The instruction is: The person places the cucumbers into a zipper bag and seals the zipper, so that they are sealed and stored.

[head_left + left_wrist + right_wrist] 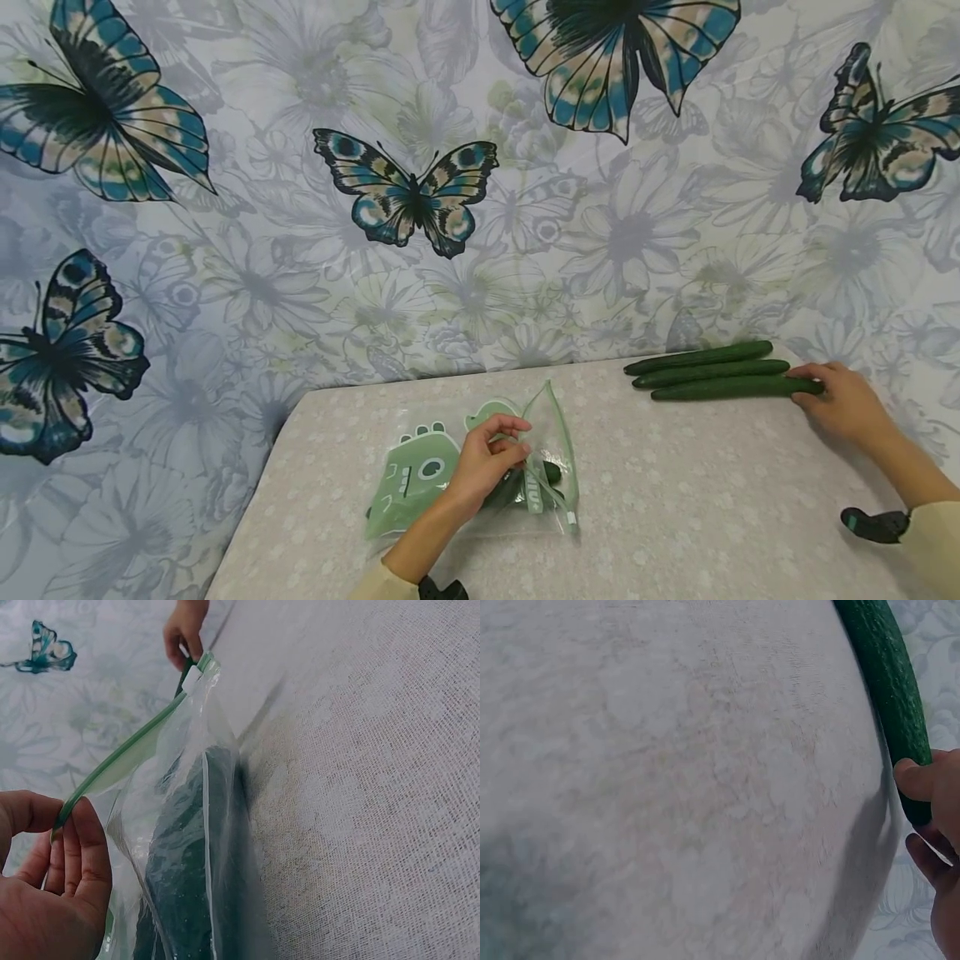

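Note:
A clear zip bag (416, 492) with a green cartoon print lies on the table, its mouth facing right. My left hand (487, 467) pinches the green zip edge (124, 754) between thumb and fingers, lifting that side of the mouth. Inside the bag is at least one dark green cucumber (552, 473), partly hidden by the hand and the film. At the right, my right hand (847, 404) holds the right end of the nearest loose cucumber (727, 388); its thumb (913, 780) lies on the skin. Two more cucumbers (708, 373) lie side by side behind it.
A pale patterned cloth covers the table (675, 500), whose back edge runs along a butterfly-print backdrop (570, 275). The table's left edge slopes toward me. Dark wrist straps (876, 526) show at both sleeves. A white slider (572, 518) sits at the bag's lower corner.

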